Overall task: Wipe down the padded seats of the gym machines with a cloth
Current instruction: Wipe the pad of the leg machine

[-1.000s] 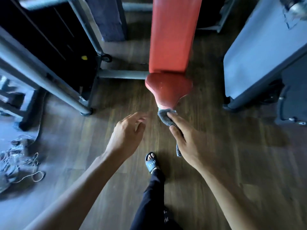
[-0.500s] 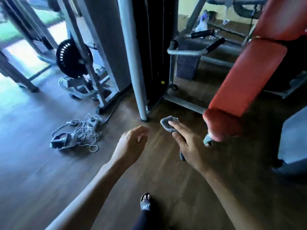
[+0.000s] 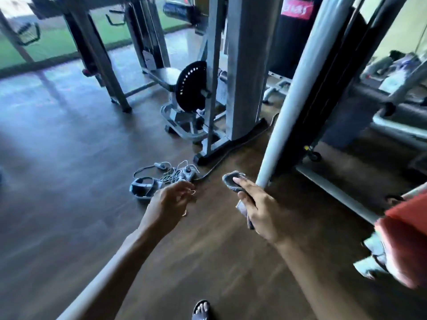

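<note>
My right hand (image 3: 258,207) grips a grey cloth (image 3: 232,181), whose bunched end sticks out past my index finger while another end hangs below my palm. The hand is in mid-air above the wooden floor. My left hand (image 3: 169,204) hangs beside it with loosely curled fingers and holds nothing. The red padded bench seat (image 3: 406,236) shows only as a blurred corner at the right edge, apart from both hands. A grey padded seat (image 3: 167,77) of another machine stands further back near the middle.
A pale steel post (image 3: 291,107) rises just behind my right hand. A power strip with tangled cables (image 3: 175,175) lies on the floor ahead of my left hand. A weight machine with a black disc (image 3: 190,86) stands behind. My sandalled foot (image 3: 201,310) is at the bottom.
The view has swung left, away from the red bench, which slid from the centre to the right edge. The cloth has come off the seat tip and stays gripped in my right hand.
</note>
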The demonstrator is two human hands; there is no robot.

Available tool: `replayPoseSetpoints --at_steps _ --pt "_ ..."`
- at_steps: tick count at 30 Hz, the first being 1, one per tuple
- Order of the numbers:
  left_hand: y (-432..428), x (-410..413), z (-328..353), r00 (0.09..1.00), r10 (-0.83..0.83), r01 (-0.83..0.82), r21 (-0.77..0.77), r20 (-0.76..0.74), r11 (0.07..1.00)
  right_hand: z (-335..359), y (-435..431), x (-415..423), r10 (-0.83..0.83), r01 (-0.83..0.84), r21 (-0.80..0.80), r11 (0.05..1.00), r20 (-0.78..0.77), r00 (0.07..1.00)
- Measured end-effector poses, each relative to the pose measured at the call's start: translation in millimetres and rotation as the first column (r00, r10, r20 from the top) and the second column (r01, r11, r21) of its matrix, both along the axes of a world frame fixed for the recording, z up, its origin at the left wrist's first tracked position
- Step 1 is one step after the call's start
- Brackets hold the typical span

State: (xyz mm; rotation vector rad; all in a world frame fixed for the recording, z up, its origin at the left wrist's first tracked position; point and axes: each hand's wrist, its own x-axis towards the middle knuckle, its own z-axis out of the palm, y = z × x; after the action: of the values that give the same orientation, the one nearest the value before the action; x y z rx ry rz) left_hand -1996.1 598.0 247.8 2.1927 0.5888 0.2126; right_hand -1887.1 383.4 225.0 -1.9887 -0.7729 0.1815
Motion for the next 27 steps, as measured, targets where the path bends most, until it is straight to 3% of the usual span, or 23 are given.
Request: replayPoseSetpoints --at_steps 10,14,19,27 --pt "158.7 138.5 0.5 0.998 -0.056 0.056 0.064 0.003 0.996 -10.6 148.4 132.4 -0.096 0.097 0.036 0.995 -0.039 0.995" --pt "201.8 239.5 -14.4 0.991 -0.116 0.121 0.073 -0.066 0.990 -16.0 190.9 220.6 -0.159 0.160 0.040 0.986 -0.022 0.987" --pt "254.5 384.5 -20.6 0.982 -0.187 0.190 0.106 -0.039 0.976 -15.4 240.6 348.6 -0.225 0.225 0.053 0.973 -0.005 0.974" --pt "286.6 595.5 5.1 0.934 -0.355 0.357 0.074 -0.041 0.931 13.6 268.9 520.3 -0.384 0.391 0.083 0.916 -0.090 0.919"
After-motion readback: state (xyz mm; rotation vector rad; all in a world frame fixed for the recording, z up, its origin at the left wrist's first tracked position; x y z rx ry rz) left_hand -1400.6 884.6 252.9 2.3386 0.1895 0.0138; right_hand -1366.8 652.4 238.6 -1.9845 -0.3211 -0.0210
